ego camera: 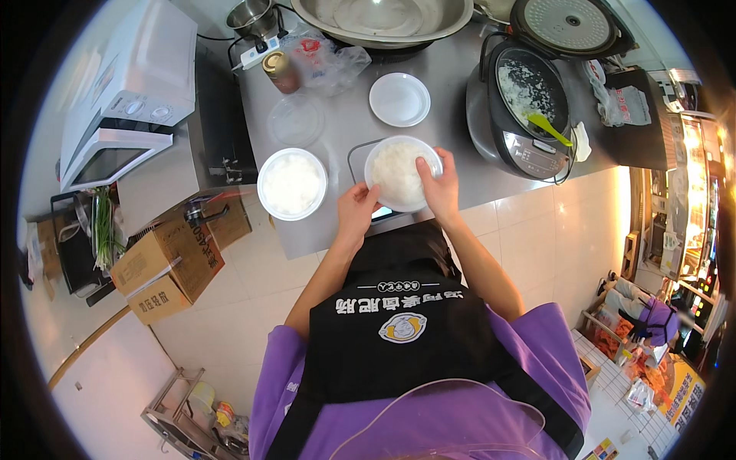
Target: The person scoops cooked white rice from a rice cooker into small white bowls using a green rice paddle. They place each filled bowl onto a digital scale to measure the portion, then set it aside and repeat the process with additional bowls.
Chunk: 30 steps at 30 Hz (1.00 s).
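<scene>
Both of my hands grip a round white plastic bowl filled with cooked rice (397,175). My left hand (357,210) holds its lower left rim, and my right hand (441,184) has the right side, thumb over the rim. Partly hidden beneath the bowl is a flat kitchen scale (357,154) with a lit display. To the left stands a second white bowl of rice (292,184). An empty-looking white bowl (399,99) sits farther back. Beside it lies a clear plastic lid (295,121).
At right, an open rice cooker (532,109) holds rice and a green rice paddle (549,129). A large steel basin (382,20), a jar (280,72) and a plastic bag (325,57) occupy the back. Left are a microwave (132,75) and cardboard boxes (167,264). A person (647,316) is far right.
</scene>
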### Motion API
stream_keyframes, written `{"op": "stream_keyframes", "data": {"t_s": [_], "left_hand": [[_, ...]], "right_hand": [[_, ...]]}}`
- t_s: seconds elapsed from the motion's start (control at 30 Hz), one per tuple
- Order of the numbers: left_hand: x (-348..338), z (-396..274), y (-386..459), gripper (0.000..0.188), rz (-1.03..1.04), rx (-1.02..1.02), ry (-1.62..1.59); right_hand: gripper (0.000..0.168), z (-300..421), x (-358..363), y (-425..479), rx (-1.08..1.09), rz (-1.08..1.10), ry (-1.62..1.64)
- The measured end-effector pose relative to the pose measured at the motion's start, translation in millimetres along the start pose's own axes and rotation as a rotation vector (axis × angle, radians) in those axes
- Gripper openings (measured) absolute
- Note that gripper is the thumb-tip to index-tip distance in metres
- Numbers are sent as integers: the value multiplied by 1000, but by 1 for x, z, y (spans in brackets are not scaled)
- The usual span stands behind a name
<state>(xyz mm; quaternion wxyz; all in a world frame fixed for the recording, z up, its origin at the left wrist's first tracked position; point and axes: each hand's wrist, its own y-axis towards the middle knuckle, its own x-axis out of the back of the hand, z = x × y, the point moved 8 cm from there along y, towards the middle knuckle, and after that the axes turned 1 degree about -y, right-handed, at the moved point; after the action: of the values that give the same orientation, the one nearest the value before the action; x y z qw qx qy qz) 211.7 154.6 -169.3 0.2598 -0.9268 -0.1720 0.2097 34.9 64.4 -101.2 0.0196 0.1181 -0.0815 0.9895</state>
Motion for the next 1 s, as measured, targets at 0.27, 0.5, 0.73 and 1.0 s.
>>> {"op": "stream_keyframes", "data": {"t_s": [0.27, 0.5, 0.73, 1.0], "left_hand": [[-6, -46, -26, 51, 78, -91, 374], [26, -29, -26, 53, -80, -150, -27], [26, -60, -47, 46, -69, -161, 280], [27, -65, -57, 49, 90, -28, 222]], "right_hand": [[38, 45, -23, -30, 4, 577, -127], [42, 17, -31, -65, -177, 330, -14], [39, 35, -41, -60, -235, 322, 154], [39, 40, -66, -51, -241, 700, -153]]}}
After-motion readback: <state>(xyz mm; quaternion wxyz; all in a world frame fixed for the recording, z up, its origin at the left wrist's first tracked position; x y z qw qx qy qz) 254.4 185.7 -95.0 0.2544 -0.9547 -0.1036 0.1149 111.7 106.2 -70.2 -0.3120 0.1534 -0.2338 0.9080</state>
